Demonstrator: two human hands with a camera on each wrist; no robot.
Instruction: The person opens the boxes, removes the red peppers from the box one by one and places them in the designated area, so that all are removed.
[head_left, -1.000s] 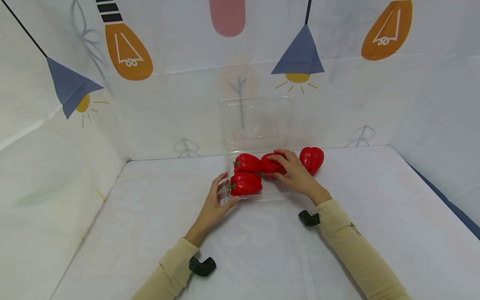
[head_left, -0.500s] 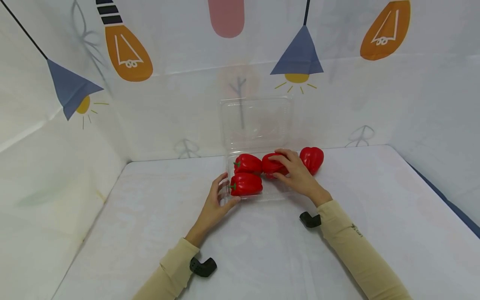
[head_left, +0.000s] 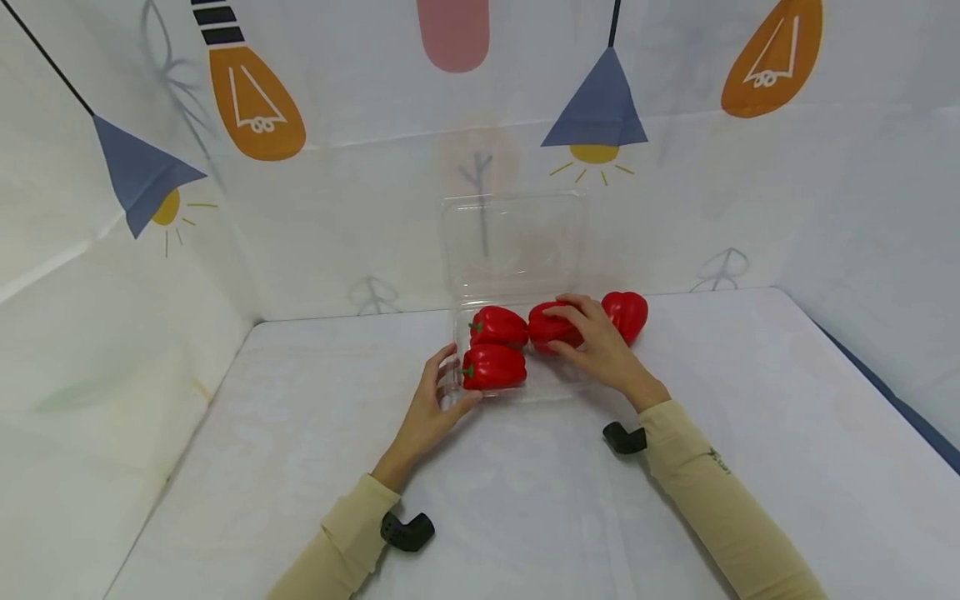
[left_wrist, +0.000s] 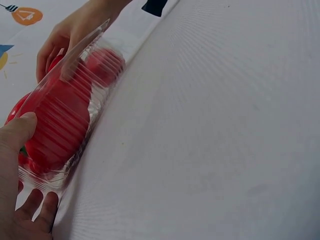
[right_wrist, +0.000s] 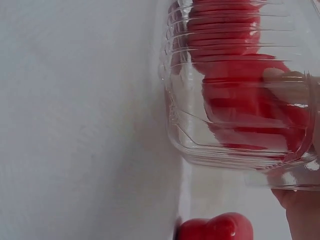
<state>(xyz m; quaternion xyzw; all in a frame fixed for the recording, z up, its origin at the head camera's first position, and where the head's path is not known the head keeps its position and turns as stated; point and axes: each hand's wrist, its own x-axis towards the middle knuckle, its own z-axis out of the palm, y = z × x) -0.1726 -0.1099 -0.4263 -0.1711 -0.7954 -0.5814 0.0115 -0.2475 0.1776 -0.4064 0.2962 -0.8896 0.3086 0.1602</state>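
The work looked well along but unfinished. In the clear plastic box (head_left: 551, 388), the front pepper (head_left: 495, 367) and the back pepper (head_left: 498, 326) lay side by side at the left end, green stems facing left. The third pepper (head_left: 543, 330) sat inside too, to the right of the back one, with the right hand (head_left: 609, 357) on it, fingers curled over the top and thumb on the near side. The left hand (head_left: 427, 418) was moderately spread and held the box's near left corner, thumb on the near wall and fingers at the end. Outside, the fourth pepper (head_left: 628, 312) rested on the tabletop (head_left: 517, 492), just past the box's right end, and the lid (head_left: 513, 242) stood raised; both seemed to remain unattended to. No brand or label showed on box or peppers; the right sleeve (head_left: 731, 504) bore a small dark mark (head_left: 717, 460), too small to read.
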